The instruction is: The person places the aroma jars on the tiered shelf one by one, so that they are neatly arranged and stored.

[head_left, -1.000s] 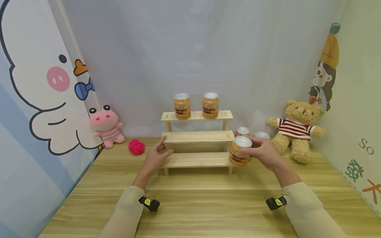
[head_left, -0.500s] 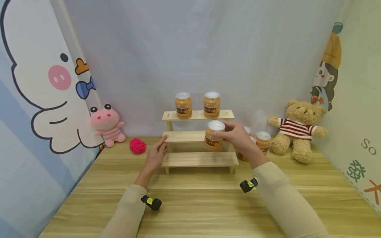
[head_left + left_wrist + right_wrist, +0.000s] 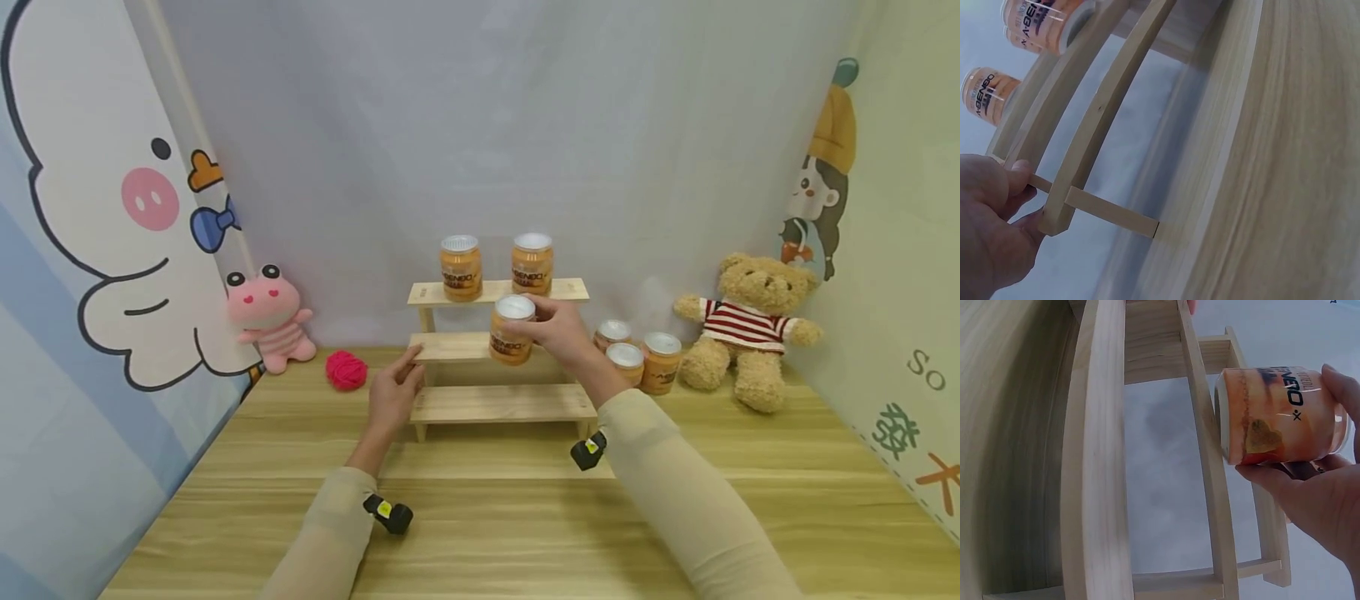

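The head camera looks forward and down from the table's (image 3: 480, 533) 6 o'clock side, farthest back, the rack (image 3: 502, 404) near mid-view. Close in, the left wrist camera sits rolled sideways, with the left hand (image 3: 991, 222) at 8 o'clock and table at 3; the right's is rolled oppositely, right hand (image 3: 1325, 503) at 4, table at 9. All three share the rack.

We saw long, plain beige sleeves (image 3: 682, 492) with soft creases, and small black wrist cameras (image 3: 400, 519) bearing bright yellow patches (image 3: 385, 507) near the cuffs (image 3: 625, 410).
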Available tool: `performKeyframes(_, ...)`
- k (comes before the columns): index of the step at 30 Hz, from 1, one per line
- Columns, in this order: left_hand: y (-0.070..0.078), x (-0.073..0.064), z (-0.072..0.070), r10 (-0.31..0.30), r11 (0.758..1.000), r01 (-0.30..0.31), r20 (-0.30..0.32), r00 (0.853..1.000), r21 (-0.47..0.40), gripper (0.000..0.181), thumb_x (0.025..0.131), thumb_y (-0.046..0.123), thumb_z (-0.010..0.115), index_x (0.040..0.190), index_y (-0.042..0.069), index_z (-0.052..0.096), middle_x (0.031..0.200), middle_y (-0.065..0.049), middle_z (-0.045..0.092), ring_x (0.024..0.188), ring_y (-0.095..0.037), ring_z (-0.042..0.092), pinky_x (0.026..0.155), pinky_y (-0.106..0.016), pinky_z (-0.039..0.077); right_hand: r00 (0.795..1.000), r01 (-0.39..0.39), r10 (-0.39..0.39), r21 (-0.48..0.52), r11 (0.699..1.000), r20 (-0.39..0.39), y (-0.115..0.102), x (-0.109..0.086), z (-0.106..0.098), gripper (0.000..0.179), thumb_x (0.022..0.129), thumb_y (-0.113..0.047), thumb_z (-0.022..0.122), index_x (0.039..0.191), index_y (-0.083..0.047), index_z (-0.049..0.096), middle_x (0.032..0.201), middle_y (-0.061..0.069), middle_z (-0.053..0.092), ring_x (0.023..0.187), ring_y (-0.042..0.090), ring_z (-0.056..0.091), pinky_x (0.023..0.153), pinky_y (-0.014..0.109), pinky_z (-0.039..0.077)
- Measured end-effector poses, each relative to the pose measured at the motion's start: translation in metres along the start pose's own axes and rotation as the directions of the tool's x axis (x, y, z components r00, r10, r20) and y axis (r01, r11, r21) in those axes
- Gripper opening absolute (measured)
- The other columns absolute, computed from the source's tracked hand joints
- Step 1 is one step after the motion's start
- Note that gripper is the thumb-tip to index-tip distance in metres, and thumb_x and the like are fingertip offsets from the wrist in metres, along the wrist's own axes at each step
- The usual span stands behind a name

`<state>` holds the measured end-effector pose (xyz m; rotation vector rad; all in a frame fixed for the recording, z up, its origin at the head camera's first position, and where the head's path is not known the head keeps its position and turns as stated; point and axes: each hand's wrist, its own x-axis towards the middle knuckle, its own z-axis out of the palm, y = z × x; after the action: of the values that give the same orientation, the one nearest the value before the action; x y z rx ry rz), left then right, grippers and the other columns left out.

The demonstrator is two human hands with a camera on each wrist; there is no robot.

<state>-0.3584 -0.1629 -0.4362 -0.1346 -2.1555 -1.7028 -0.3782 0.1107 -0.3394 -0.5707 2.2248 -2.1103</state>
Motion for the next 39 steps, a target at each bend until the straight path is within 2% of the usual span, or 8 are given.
performKeyframes(4,0.0,0.003,-0.001,-0.026,0.999,0.026,-0.009,1.0,-0.045,0.034,0.098,0.003,0.064,0.132,0.004,0.066,0.106,-0.023,0.066,0.077,-0.011,0.059,0.066,-0.015,0.052,1.0,0.009,-0.009,-0.035,0.999,-0.008,0.002,0.006,0.006,0.07,0.087,-0.015,0.08,0.148,-0.002,0.047,0.135,0.016,0.06,0.122,0.03,0.057,0.102,0.045,0.047)
performKeyframes(8,0.002,0.004,-0.003,-0.03,0.998,0.029,-0.003,1.0,-0.05,0.034,0.099,0.004,0.062,0.133,0.004,0.065,0.11,-0.026,0.065,0.08,-0.011,0.06,0.07,-0.016,0.053,0.999,0.033,-0.033,-0.055,0.998,-0.003,0.004,0.013,0.014,0.066,0.088,-0.015,0.08,0.144,0.0,0.05,0.134,0.016,0.06,0.121,0.03,0.057,0.102,0.046,0.047)
performKeyframes(14,0.0,0.004,-0.001,-0.033,0.998,0.032,-0.017,0.999,-0.06,0.034,0.097,-0.001,0.064,0.131,0.003,0.066,0.104,-0.022,0.069,0.08,-0.011,0.062,0.069,-0.016,0.053,1.0,0.004,-0.005,-0.102,0.995,-0.016,0.009,0.015,0.021,0.055,0.088,-0.027,0.08,0.137,-0.013,0.062,0.124,0.009,0.065,0.115,0.027,0.06,0.098,0.043,0.05)
performKeyframes(17,-0.002,0.005,0.0,-0.044,0.997,0.043,-0.012,0.999,-0.058,0.036,0.096,-0.002,0.064,0.131,0.003,0.066,0.106,-0.023,0.07,0.08,-0.011,0.063,0.069,-0.016,0.053,0.999,-0.035,0.031,-0.098,0.995,-0.041,0.009,0.016,0.024,0.059,0.086,-0.03,0.082,0.14,-0.016,0.061,0.126,0.008,0.064,0.118,0.026,0.059,0.099,0.044,0.049)
performKeyframes(21,-0.001,0.005,-0.001,-0.043,0.998,0.042,-0.005,0.999,-0.053,0.037,0.096,-0.002,0.064,0.133,0.004,0.065,0.111,-0.028,0.068,0.078,-0.012,0.062,0.068,-0.015,0.052,0.997,-0.041,0.037,-0.063,0.997,-0.069,0.008,0.02,0.031,0.064,0.084,-0.028,0.084,0.141,-0.012,0.058,0.129,0.01,0.064,0.119,0.027,0.059,0.099,0.045,0.049)
performKeyframes(28,0.002,0.003,-0.004,-0.033,0.999,0.033,0.009,0.999,-0.043,0.038,0.097,-0.003,0.062,0.135,0.005,0.064,0.108,-0.028,0.068,0.077,-0.012,0.058,0.065,-0.015,0.049,0.997,-0.04,0.039,-0.016,0.999,-0.07,0.009,0.026,0.043,0.055,0.086,-0.024,0.082,0.133,-0.005,0.06,0.124,0.011,0.066,0.115,0.026,0.061,0.098,0.042,0.05)
performKeyframes(33,0.0,0.003,-0.002,-0.024,0.998,0.024,0.003,1.0,-0.051,0.037,0.097,-0.004,0.062,0.134,0.003,0.064,0.109,-0.024,0.069,0.079,-0.012,0.06,0.065,-0.015,0.05,0.996,-0.061,0.058,-0.042,0.997,-0.061,0.01,0.024,0.042,0.062,0.086,-0.03,0.082,0.138,-0.006,0.056,0.127,0.01,0.063,0.119,0.026,0.058,0.1,0.043,0.048)
performKeyframes(39,-0.003,0.004,0.0,-0.016,0.998,0.016,-0.001,1.0,-0.062,0.038,0.096,-0.006,0.062,0.133,0.003,0.065,0.109,-0.027,0.068,0.076,-0.01,0.059,0.063,-0.014,0.049,0.995,-0.087,0.081,-0.091,0.992,-0.065,0.007,0.014,0.028,0.078,0.086,-0.036,0.08,0.147,-0.003,0.045,0.138,0.013,0.054,0.128,0.028,0.051,0.102,0.042,0.048)
